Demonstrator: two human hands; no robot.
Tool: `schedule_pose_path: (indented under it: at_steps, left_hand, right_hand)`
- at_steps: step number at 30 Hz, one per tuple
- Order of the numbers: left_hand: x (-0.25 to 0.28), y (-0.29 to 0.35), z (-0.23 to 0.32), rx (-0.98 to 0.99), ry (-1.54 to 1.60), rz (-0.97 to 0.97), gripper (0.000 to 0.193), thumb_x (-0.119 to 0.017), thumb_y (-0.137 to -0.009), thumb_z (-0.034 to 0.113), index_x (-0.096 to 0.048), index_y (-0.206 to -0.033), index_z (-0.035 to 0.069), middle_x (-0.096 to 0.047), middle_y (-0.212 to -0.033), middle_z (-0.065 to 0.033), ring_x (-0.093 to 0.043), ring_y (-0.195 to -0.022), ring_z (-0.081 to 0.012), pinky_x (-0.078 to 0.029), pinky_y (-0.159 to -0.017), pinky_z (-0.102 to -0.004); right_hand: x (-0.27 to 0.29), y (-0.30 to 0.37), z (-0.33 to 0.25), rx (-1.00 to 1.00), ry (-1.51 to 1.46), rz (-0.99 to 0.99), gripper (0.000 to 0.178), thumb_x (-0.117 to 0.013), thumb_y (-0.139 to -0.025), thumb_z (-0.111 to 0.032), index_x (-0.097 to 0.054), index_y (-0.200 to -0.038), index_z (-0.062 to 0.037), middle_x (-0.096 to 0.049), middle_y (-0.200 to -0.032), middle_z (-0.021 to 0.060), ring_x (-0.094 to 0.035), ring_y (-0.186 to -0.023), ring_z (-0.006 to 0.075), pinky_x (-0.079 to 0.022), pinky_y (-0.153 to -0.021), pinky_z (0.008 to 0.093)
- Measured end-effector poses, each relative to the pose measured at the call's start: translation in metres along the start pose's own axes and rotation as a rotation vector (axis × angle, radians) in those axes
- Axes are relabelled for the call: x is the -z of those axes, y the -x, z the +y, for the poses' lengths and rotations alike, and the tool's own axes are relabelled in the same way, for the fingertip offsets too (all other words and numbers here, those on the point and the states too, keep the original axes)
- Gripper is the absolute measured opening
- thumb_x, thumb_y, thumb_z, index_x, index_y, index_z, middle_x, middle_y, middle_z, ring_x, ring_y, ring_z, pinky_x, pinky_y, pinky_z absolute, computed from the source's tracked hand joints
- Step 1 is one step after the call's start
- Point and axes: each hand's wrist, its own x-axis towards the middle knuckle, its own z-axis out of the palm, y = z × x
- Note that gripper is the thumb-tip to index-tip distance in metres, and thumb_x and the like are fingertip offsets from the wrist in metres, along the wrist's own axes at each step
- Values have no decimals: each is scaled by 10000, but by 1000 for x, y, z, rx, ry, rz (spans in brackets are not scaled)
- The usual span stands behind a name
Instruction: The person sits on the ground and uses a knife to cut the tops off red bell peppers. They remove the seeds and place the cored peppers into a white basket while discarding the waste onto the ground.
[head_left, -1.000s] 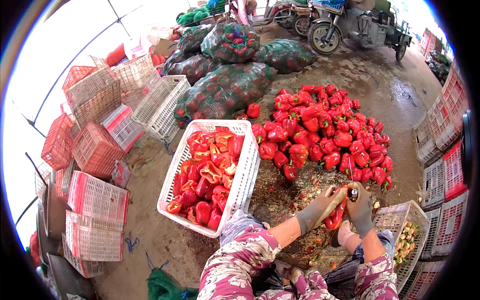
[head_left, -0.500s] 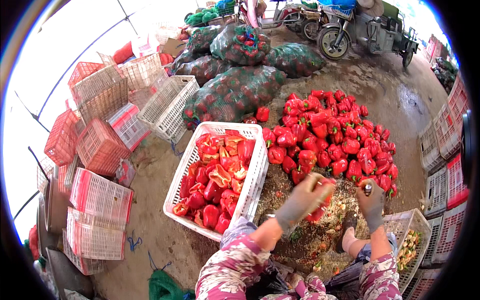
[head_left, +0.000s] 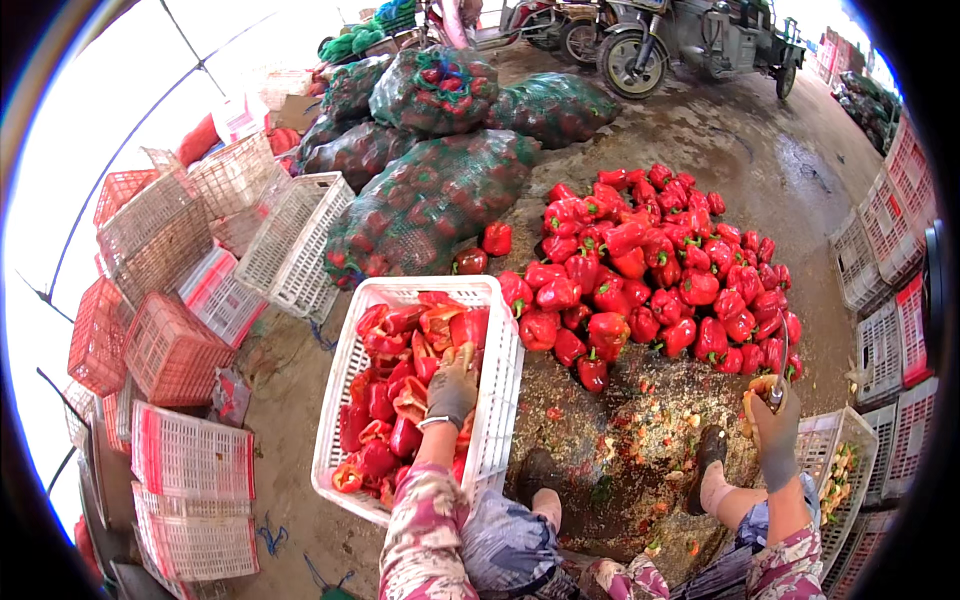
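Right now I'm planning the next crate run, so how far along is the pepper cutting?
Done: the white crate is already well filled with cut red pepper pieces, and trimmings litter the wet floor. In hand: the left hand is over the crate's pieces, and the right hand holds a knife. Left: a big pile of whole red peppers and several full net sacks.

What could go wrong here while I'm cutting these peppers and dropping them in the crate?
The right hand holds a knife blade-up near the knee while the left hand reaches away over the white crate; a slip could cut you. The ground between your feet is wet and littered with pepper scraps, so footing may slide. The pepper pile lies loose on the dirty concrete, so peppers could roll or get soiled.
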Motion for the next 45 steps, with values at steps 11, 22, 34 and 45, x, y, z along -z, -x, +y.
schedule_pose_path:
  at_steps: [11,22,34,45]
  left_hand:
    - [15,-27,-4,33,17,-175,445,-659,-824,144,-482,-1217,35,-636,-1045,-319,-629,-994,-488,-511,-870,-539]
    - [-21,-31,-4,141,55,-76,376,-580,-873,166,-516,-1232,79,-644,-1055,-312,-630,-1058,-464,-505,-895,-535]
    - [38,53,-68,355,-76,131,654,-822,-704,219,-520,-1275,123,-601,-1223,-184,-549,-1215,-347,-469,-986,-462]
    - [60,56,-78,233,-142,459,460,-800,-697,160,-618,-1114,89,-611,-1046,-199,-577,-1043,-373,-500,-884,-458]
  right_hand:
    - [-28,6,-10,-70,0,24,117,-622,-842,1,-621,-958,-10,-593,-783,10,-522,-636,55,-419,-558,228]
    - [-42,4,-23,-87,-72,-41,122,-639,-862,-43,-619,-979,-9,-603,-764,28,-550,-609,83,-442,-549,227]
    - [-34,18,-24,-125,-163,-22,93,-627,-874,-1,-621,-967,1,-603,-796,15,-540,-683,72,-427,-604,224]
    - [-24,19,-22,-138,-168,10,126,-639,-869,-53,-621,-984,-4,-622,-780,37,-569,-629,83,-445,-505,228]
